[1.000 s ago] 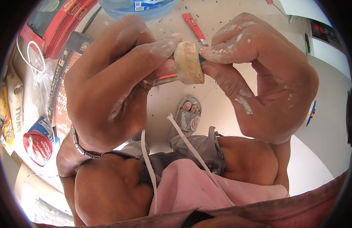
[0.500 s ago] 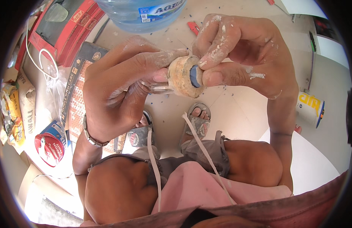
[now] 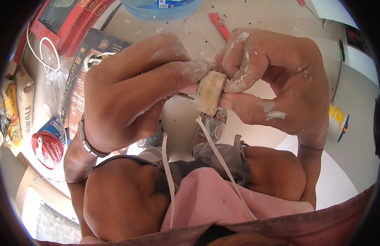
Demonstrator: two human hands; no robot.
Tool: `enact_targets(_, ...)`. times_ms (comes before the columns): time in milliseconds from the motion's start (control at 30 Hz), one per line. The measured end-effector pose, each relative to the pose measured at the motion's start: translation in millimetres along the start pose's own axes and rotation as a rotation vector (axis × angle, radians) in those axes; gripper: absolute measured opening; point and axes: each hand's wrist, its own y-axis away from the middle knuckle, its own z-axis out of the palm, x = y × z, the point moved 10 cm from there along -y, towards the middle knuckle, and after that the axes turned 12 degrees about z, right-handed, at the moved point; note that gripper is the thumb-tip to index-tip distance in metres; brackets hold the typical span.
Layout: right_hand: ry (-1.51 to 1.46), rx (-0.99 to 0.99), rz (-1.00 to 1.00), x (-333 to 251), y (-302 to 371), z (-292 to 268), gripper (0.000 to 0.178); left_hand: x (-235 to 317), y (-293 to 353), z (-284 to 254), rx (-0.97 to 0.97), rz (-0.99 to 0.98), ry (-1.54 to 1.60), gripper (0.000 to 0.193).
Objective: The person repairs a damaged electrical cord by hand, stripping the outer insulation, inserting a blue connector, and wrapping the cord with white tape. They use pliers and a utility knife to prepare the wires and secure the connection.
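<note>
Between my hands, in front of my chest, is a small tan roll of masking tape point(image 3: 210, 93), dirty and worn, seen almost edge on. My left hand point(image 3: 130, 92), with a metal bracelet at the wrist, pinches its left side between thumb and fingers. A thin pale strip shows beneath those fingers; I cannot make out what it is. My right hand point(image 3: 276, 80) presses its thumb and fingertips against the roll's right side. White dust and dried smears cover both hands. A red utility knife point(image 3: 220, 25) lies on the floor beyond them.
A big clear water bottle point(image 3: 165, 12) stands at the far edge. On the left are a red-framed object point(image 3: 69, 24), a flat box point(image 3: 78, 98), a paint can point(image 3: 48, 149) and crumpled bags point(image 3: 11, 115). A white-and-yellow can point(image 3: 338, 123) lies at right. Small scraps dot the floor.
The roll has turned, so its hole no longer faces me, and it sits slightly lower and further right. Both hands stay pinched on it. The view has shifted, showing less of the bottle.
</note>
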Motion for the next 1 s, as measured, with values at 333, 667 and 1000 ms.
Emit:
enact_targets(333,-0.577,-0.061,-0.055,47,-13,5,0.05,-10,16,-3,0.306,-0.018,-0.023,0.036)
enact_targets(667,-0.574,0.07,0.126,87,19,-5,0.041,-34,19,42,0.31,0.004,-0.107,0.031)
enact_targets(1000,-0.455,0.271,0.143,105,14,-3,0.035,-63,54,70,0.399,-0.614,0.532,0.037)
